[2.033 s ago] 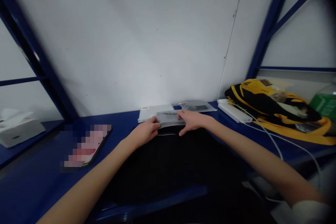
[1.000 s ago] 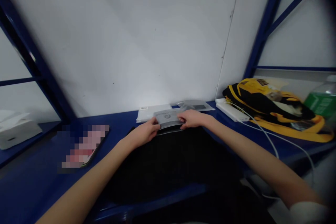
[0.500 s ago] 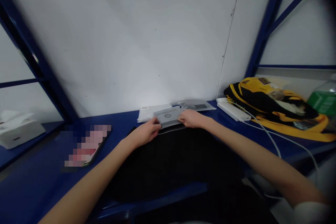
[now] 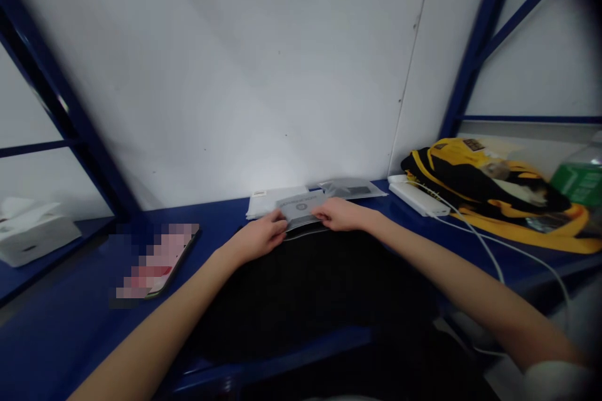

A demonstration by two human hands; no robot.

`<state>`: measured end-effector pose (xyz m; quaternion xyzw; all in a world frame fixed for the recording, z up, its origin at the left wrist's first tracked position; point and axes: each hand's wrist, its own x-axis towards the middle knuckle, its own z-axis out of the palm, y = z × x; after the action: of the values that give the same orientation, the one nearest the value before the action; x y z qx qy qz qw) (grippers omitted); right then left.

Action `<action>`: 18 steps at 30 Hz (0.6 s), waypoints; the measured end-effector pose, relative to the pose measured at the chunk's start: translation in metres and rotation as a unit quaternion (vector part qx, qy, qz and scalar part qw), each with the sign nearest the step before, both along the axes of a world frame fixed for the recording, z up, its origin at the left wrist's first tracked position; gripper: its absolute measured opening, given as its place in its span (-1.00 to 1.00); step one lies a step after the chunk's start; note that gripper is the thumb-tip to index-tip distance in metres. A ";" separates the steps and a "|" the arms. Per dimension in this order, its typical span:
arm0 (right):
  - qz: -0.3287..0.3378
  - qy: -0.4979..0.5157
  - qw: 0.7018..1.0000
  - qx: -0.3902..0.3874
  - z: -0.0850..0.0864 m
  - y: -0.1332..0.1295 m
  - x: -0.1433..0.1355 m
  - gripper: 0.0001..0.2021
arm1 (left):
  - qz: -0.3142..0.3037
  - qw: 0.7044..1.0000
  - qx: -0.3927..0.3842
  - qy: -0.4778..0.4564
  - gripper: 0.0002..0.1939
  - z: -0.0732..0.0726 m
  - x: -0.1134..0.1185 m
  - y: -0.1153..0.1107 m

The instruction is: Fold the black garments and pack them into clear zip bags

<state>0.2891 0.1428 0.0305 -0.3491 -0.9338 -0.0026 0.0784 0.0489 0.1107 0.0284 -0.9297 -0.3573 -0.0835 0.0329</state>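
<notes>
I keep the left hand [image 4: 261, 235] and right hand [image 4: 341, 214] pinching opposite sides of the printed grey pouch [image 4: 301, 207]. Uneven pulling, I judge, could crease it.

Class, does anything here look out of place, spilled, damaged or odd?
Blocky pixels cover the phone on the left, probably image masking rather than damage. Otherwise nothing stands out; the grey packet held by the left hand and right hand shows no clear damage.

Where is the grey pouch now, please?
In the head view, the grey pouch is just below centre, between the left hand and right hand, in front of the white packet.
</notes>
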 end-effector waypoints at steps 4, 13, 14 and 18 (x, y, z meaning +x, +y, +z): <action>0.012 0.026 1.000 -0.008 0.004 0.002 0.005 -0.86 | 0.011 0.997 0.064 0.042 -0.77 0.004 -0.003 0.000; -0.152 -0.055 0.985 -0.064 0.003 0.006 0.015 -0.95 | -0.031 0.978 0.160 0.129 -0.83 0.007 -0.006 0.002; -0.155 -0.062 0.984 -0.064 0.003 0.006 0.016 -0.95 | -0.033 0.976 0.168 0.131 -0.83 0.007 -0.007 0.003; -0.149 -0.062 0.986 -0.046 0.005 0.007 0.019 -0.92 | -0.040 0.973 0.192 0.124 -0.85 0.006 -0.012 0.008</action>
<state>0.3080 0.1498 0.0354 -0.4871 -0.8733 0.0072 0.0028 0.0367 0.1188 0.0342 -0.9226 -0.2906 -0.0356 0.2512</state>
